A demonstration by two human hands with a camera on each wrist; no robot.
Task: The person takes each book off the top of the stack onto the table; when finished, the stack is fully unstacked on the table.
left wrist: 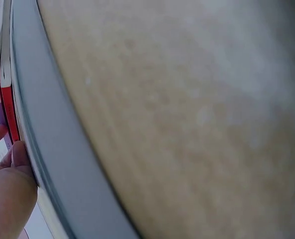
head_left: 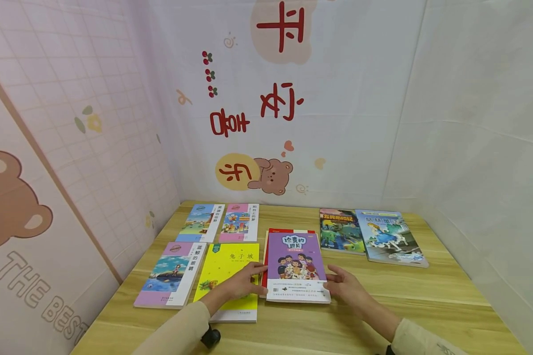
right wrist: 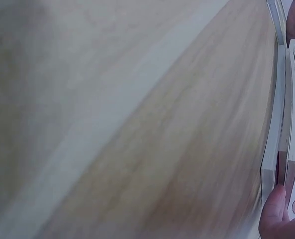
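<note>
A purple book (head_left: 295,249) with cartoon children on its cover lies on a stack in the middle of the table. Under it, a red-covered book (head_left: 279,230) shows at the top and left. My left hand (head_left: 240,283) reaches over a yellow book (head_left: 224,261), its fingers and thumb touching the stack's left edge. Against the right edge rest the fingers of my right hand (head_left: 348,292). In the left wrist view, red and purple book spines (left wrist: 8,112) stand beside the fingertips. Page edges (right wrist: 292,124) of several stacked books show in the right wrist view.
On the left lie a blue-and-pink book (head_left: 171,276), a blue book (head_left: 200,222) and a pink book (head_left: 240,222). A green comic-style book (head_left: 342,229) and a pale blue book (head_left: 391,236) lie at the back right. Cloth walls (head_left: 346,123) enclose the wooden table (head_left: 426,305).
</note>
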